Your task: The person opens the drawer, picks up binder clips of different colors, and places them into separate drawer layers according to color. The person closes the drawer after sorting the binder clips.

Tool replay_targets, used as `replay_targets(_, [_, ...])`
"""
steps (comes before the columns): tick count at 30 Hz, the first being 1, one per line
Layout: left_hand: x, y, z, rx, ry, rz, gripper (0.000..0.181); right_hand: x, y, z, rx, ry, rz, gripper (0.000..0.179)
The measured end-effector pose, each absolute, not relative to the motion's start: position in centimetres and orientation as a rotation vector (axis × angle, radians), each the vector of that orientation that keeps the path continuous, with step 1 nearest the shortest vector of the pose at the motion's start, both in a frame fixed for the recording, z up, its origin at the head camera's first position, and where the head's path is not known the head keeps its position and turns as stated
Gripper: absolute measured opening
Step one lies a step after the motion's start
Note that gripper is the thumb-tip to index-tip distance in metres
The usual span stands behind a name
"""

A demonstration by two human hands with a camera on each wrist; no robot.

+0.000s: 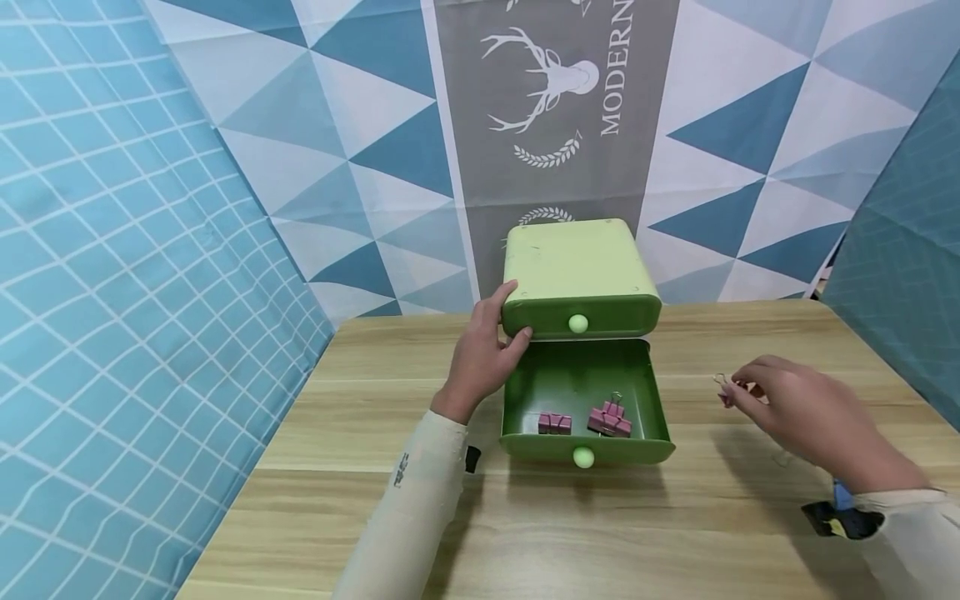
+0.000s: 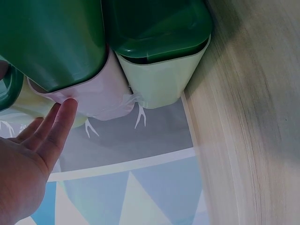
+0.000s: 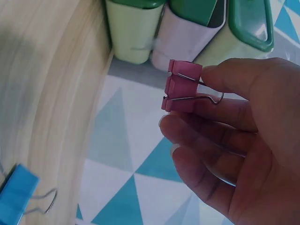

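My left hand [image 1: 483, 358] lies on the left front corner of a small drawer unit [image 1: 577, 258], thumb by the lower front edge. In the left wrist view its straight fingers [image 2: 58, 133] touch the pink middle section [image 2: 110, 91]. A green drawer [image 1: 585, 450] is pulled out under the closed upper one. Inside it sit pink binder clips [image 1: 555, 423], one with its wire handle raised. Off to the right of the unit, my right hand [image 1: 817, 417] pinches another pink binder clip [image 3: 183, 86] between thumb and index finger, above the table.
A blue binder clip [image 3: 18, 192] lies on the wooden table [image 1: 360, 500] below my right hand, mostly hidden by it in the head view. Behind the unit hangs a patterned cloth [image 1: 382, 125]; blue gridded cloth [image 1: 112, 250] stands along the left side.
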State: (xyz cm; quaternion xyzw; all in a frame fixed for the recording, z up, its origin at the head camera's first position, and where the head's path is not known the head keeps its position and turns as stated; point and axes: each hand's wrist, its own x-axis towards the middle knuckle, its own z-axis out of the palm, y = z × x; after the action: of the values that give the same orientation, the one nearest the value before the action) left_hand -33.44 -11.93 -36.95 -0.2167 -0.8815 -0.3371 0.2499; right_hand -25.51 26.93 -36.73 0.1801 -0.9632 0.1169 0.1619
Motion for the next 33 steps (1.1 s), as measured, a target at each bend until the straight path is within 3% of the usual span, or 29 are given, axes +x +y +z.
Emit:
replay_targets(20, [-33.5,-12.1,-36.9,-0.594,-2.407,-0.910,0.072,-26.3,22.1,-35.7,0.625,-2.559,0.434,0.004])
replay_targets(33, [-33.4,-12.1,-36.9,-0.594,-2.419,-0.909,0.075,-26.1,18.0,-34.8,0.697,-2.570,0.440,0.015])
